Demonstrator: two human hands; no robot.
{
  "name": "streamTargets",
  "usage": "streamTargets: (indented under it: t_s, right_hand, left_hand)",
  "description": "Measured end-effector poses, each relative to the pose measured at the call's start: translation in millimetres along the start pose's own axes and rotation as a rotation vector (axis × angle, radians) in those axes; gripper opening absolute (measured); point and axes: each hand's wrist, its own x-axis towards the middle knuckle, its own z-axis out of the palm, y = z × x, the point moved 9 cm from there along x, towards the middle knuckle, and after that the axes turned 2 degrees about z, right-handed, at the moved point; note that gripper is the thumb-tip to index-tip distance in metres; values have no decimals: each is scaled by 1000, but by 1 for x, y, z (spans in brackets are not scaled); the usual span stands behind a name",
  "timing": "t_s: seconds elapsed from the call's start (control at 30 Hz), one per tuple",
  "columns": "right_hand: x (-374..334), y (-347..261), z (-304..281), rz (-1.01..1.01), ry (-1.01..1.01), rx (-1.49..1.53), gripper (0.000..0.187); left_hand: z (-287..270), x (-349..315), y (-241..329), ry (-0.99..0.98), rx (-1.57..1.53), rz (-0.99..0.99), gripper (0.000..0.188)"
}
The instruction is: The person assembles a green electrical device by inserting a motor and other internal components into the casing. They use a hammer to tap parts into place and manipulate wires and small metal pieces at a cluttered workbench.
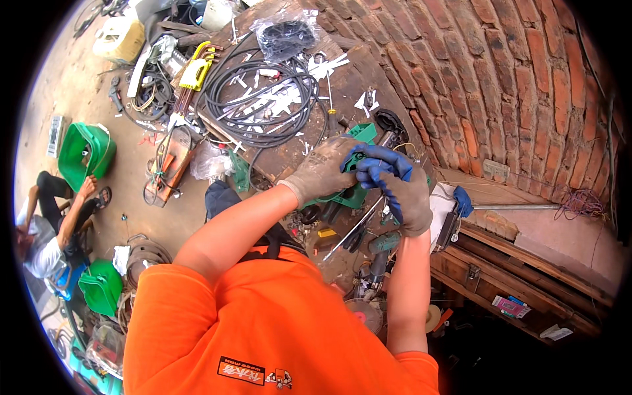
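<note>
Both my hands wear grey work gloves with blue palms and meet above the cluttered end of the workbench. My left hand (324, 166) comes from the left, its fingers closed round a small dark green part (353, 162). Against the same part, the bent fingers of my right hand (403, 192) are pressed from the other side. The gloves hide most of it, so its kind is unclear. Below my hands sits a green plastic tray (350, 197) with small dark pieces near it. A long thin metal rod (349, 236) lies slanting beside my right wrist.
Coiled black cable (217, 99) and white paper scraps (280, 99) cover the bench's far left. A yellow hex key holder (196, 74) lies left of them. The brick wall (487, 85) rises at right, above a wooden chest (490, 283). Another person sits at left by a green basket (99, 158).
</note>
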Motion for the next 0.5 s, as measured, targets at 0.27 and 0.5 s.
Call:
streamTargets:
  t_s: [0.27, 0.5]
  right_hand:
    - [17, 8, -15, 0, 185, -416, 25]
    - [30, 20, -7, 85, -279, 308, 35]
  left_hand:
    - [-3, 0, 3, -9, -20, -35, 60]
    - [1, 1, -1, -18, -15, -66, 61]
